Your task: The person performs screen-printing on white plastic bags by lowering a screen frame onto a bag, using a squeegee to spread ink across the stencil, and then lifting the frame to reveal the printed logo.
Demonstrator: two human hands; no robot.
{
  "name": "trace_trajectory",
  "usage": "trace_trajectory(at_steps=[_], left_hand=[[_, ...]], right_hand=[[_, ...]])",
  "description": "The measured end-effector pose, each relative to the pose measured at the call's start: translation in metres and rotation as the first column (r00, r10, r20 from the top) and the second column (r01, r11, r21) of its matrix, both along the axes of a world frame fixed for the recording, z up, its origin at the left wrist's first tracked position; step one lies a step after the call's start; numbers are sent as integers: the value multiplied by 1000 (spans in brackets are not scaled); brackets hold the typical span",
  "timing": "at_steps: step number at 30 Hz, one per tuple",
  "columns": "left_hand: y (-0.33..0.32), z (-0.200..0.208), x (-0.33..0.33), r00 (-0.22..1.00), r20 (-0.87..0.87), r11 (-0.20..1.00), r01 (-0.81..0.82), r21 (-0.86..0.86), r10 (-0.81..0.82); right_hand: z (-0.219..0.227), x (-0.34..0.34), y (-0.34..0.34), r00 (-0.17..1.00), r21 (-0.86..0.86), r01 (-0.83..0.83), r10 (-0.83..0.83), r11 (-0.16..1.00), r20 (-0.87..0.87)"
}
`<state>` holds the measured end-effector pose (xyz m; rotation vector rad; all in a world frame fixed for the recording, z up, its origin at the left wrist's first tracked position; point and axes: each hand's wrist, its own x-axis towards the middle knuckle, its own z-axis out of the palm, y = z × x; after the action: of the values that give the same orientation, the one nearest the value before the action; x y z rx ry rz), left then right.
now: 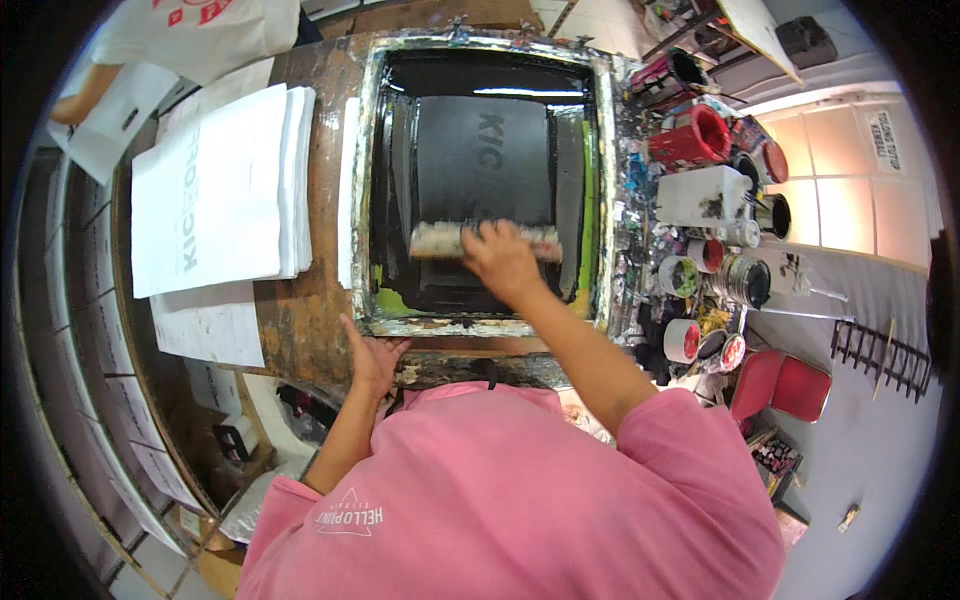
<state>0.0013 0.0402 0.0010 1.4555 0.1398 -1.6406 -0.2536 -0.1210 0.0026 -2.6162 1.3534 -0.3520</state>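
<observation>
My right hand (500, 264) is wrapped over the middle of a squeegee (435, 240), a wide ink-stained bar slightly blurred. The squeegee lies crosswise on the black-inked mesh of a screen printing frame (367, 200). Dark lettering shows through the mesh beyond the bar, and green patches line the inner right side and near left corner. At the frame's near left corner, my left hand (374, 362) rests against the table edge with its thumb and fingers spread; it holds nothing. Some of its fingertips are hard to make out against the edge.
A stack of printed white sheets (215, 190) lies on the stained wooden table (325, 230) to the left. Paint tubs, including a red one (690, 135), and a white jerrycan (700, 195) crowd the right side. Another person (200, 40) stands far left. A red chair (785, 385) is at right.
</observation>
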Motion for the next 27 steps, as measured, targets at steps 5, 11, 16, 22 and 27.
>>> trace_trajectory(at_steps=[5,11,16,22,27], left_hand=[[-2,0,-1,1000,4,999,24,-42,-24],[0,-5,2,998,-34,995,50,-89,-53],[5,4,-1,1000,-17,990,12,-142,-15],[13,57,8,997,0,934,68,-351,-73],[1,111,12,999,15,794,40,-607,-39]], right_hand=[[6,-3,80,1000,36,1,-1,999,0],[29,0,71,993,216,72,-50,974,-105],[40,-6,107,999,34,-1,3,999,-41],[91,21,134,967,-144,237,-247,961,-60],[174,20,91,973,-299,231,-221,926,66]])
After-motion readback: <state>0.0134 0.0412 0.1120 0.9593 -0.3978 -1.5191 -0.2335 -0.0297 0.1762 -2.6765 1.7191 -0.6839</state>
